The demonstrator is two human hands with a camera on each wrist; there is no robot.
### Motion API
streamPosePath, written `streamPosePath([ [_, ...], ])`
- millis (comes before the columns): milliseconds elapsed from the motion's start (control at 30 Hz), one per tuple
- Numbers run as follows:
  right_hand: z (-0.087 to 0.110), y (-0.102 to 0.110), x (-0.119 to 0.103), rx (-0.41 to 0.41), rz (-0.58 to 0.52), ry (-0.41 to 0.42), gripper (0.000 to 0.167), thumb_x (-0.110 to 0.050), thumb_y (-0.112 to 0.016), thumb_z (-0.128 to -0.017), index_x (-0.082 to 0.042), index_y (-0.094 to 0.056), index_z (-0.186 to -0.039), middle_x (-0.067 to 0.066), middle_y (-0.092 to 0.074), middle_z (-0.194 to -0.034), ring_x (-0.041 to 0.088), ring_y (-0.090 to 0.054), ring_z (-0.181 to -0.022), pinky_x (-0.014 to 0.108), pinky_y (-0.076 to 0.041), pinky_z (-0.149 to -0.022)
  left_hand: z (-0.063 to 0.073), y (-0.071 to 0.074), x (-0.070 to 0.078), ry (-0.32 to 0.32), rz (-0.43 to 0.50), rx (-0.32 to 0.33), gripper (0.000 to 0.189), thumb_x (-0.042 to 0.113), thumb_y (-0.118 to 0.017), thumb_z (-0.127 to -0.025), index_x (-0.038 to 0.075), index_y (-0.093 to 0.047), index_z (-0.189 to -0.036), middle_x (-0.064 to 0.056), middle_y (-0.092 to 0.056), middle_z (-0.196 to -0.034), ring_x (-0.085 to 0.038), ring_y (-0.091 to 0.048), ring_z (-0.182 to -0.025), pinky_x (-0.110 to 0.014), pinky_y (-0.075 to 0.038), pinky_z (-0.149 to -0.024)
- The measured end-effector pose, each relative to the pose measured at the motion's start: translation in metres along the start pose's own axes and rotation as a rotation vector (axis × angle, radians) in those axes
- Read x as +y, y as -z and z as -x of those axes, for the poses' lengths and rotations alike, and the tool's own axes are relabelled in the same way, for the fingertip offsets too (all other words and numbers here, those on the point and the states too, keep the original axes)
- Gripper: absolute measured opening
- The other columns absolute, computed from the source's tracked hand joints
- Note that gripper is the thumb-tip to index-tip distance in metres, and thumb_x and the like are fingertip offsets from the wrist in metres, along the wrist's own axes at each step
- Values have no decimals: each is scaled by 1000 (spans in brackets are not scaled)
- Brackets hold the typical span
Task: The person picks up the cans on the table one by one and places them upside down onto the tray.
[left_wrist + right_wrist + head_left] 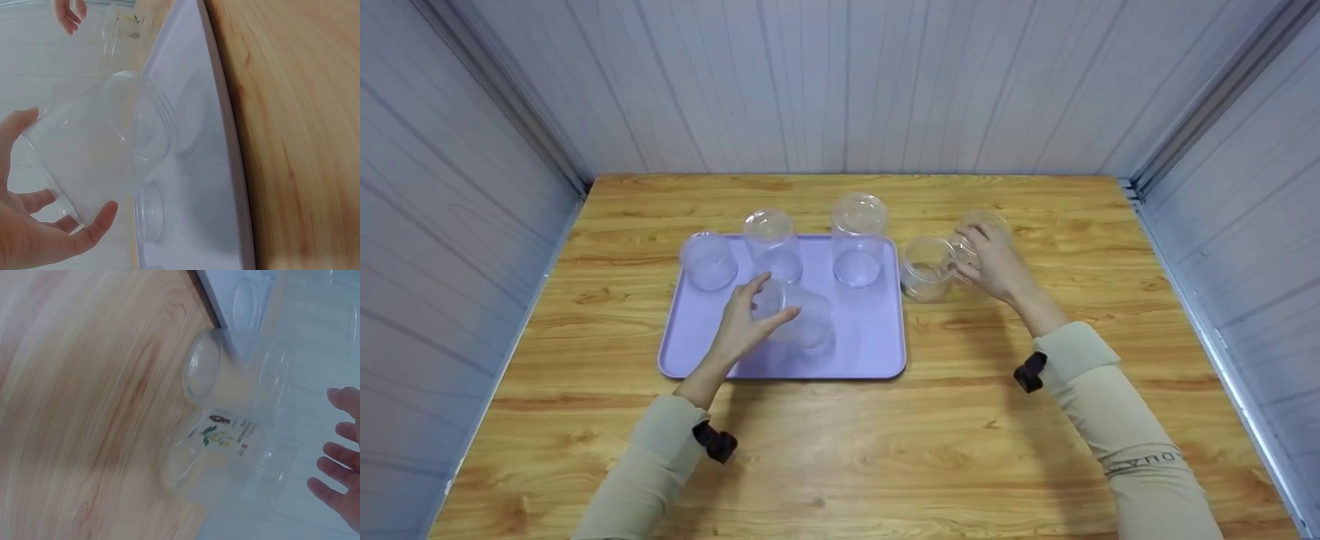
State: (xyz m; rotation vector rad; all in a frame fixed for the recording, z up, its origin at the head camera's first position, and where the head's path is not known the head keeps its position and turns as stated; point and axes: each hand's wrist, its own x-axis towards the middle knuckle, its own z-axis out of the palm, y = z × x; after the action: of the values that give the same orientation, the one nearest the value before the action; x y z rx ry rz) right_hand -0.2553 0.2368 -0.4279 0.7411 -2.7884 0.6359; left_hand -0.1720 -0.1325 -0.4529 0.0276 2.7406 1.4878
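My left hand (739, 322) holds a clear plastic jar (810, 315) by its base end, thumb and fingers spread around it. The jar is tilted over the lilac tray (874, 349), its threaded rim facing down toward the tray in the left wrist view. To the right, my right hand (996, 264) is over a clear jar with a printed label (219, 436). In the right wrist view its fingers (337, 467) are spread and stand apart from the jars. Beside the labelled jar, close to the tray's right edge, stands another clear jar (928, 274).
Along the tray's back edge stand a short clear jar (709, 262), a taller one (772, 244) and the tallest (859, 240). The wooden table (840, 450) is bordered by pale panelled walls (840, 90) at the back and sides.
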Motion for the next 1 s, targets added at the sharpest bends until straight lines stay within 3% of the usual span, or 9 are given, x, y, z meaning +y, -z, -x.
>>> streamPosePath([
  [133, -4, 0, 9, 15, 37, -21, 52, -14, -68, -77, 6, -47, -121, 22, -43, -123, 38, -38, -113, 47, -33, -93, -2, 9, -2, 26, -51, -18, 81, 42, -69, -73, 4, -34, -135, -22, -39, -124, -34, -40, -110, -46, -35, -90],
  [367, -8, 5, 18, -63, 45, -185, 59, -23, -66, -80, -2, -41, -130, 24, -35, -131, 42, -30, -119, 58, -24, -95, -5, 21, -6, 43, -128, -33, 84, 43, -69, -72, 2, -32, -135, -25, -33, -131, -37, -32, -120, -49, -27, -97],
  [667, -11, 1, 33, -85, 38, -296, 75, -32, -67, -78, 3, -30, -134, 28, -25, -135, 44, -22, -122, 56, -20, -98, -6, 31, -10, 55, -185, -38, 84, 39, -70, -72, -1, -31, -135, -27, -33, -125, -39, -32, -116, -51, -29, -95],
  [1000, -20, 2, 36, -132, 23, -415, 88, -39, -68, -74, 1, -22, -137, 28, -10, -140, 48, -13, -124, 63, -15, -95, -5, 49, -17, 74, -264, -52, 83, 37, -69, -73, -1, -29, -136, -30, -33, -123, -42, -33, -113, -52, -33, -91],
])
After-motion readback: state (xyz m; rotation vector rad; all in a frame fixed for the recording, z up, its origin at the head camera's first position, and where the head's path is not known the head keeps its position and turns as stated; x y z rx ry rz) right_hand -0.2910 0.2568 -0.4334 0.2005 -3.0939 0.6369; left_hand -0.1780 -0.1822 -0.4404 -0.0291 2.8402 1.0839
